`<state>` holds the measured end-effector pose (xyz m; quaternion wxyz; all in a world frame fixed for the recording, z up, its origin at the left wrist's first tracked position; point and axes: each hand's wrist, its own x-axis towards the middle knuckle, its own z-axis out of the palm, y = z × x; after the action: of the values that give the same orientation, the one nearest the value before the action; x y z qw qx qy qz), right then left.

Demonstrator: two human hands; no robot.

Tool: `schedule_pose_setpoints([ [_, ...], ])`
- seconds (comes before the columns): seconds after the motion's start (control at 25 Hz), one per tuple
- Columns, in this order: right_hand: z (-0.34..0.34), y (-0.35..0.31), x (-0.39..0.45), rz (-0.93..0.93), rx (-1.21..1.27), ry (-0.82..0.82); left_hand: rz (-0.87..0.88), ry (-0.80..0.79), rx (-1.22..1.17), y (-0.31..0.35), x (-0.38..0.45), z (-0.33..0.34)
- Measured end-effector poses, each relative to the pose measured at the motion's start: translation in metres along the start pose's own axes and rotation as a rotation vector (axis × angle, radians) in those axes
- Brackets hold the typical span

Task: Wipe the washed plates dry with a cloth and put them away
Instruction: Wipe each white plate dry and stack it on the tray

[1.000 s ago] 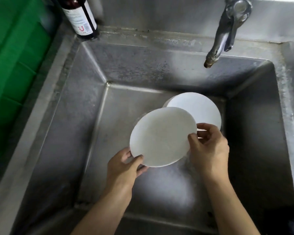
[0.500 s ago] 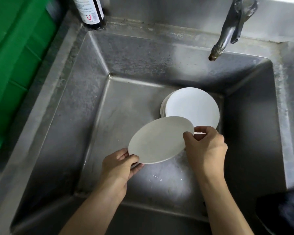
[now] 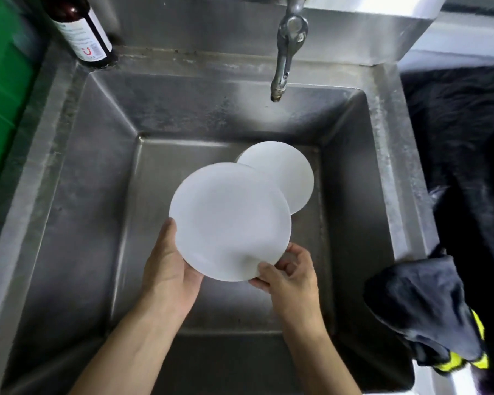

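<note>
A round, flat white plate [image 3: 230, 220] with a matte, faintly frosted face is held above the basin of a stainless steel sink [image 3: 77, 172], at the centre of the frame. Being a disc, it has no long axis; its broad face is turned up toward the camera and tilts slightly, with the near edge lower in the frame. The left hand [image 3: 170, 269] cups the plate's lower left rim, thumb laid along the edge and fingers hidden beneath. The right hand [image 3: 293, 277] pinches the lower right rim between thumb and curled fingers. Both hands are closed on this one plate.

Behind it, toward the upper right of the basin floor, a stack of white plates [image 3: 283, 175] lies flat, partly covered by the held plate; how many it holds cannot be told. The sink's metal is dull, scuffed and blotched, with sloping walls and creased corners. A curved metal tap [image 3: 285, 52] hangs over the basin at upper centre. A dark glass bottle [image 3: 83, 32] with a white label stands on the sink's upper left rim. A crumpled dark cloth [image 3: 422, 306] with yellow trim drapes over the right rim at lower right.
</note>
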<state>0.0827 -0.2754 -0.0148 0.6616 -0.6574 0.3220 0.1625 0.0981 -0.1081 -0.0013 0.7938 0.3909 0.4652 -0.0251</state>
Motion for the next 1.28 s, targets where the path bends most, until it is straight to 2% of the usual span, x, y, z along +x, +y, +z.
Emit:
schedule_pose_setpoints([
  [0.2, -0.029, -0.012, -0.026, -0.008, -0.028, -0.023, 0.033, -0.045, 0.099, -0.003, -0.028, 0.017],
  [0.36, -0.056, -0.024, -0.046, -0.097, -0.262, -0.020, 0.077, -0.028, 0.178, 0.002, -0.046, 0.026],
  [0.6, -0.124, -0.031, -0.051, -0.557, -0.816, 0.390, 0.127, -0.012, 0.250, 0.007, -0.079, 0.042],
  [0.68, -0.150, -0.029, -0.046, -0.623, -1.010, 0.489, 0.126, -0.020, 0.271, 0.007, -0.090, 0.046],
  [0.76, -0.171, -0.024, -0.038, -0.571, -1.113, 0.507, 0.123, -0.030, 0.294, 0.008, -0.102, 0.050],
  [0.92, -0.190, -0.010, -0.023, -0.366, -1.223, 0.438, 0.131, -0.059, 0.324, 0.013, -0.123, 0.054],
  [1.04, -0.190, -0.001, -0.025, -0.289, -1.190, 0.462, 0.137, -0.075, 0.331, 0.018, -0.139, 0.058],
  [1.2, -0.194, -0.005, -0.035, -0.349, -1.150, 0.494, 0.170, -0.087, 0.351, 0.028, -0.160, 0.062],
  [1.28, -0.203, -0.019, -0.036, -0.374, -1.053, 0.507, 0.199, -0.084, 0.353, 0.033, -0.169, 0.064],
])
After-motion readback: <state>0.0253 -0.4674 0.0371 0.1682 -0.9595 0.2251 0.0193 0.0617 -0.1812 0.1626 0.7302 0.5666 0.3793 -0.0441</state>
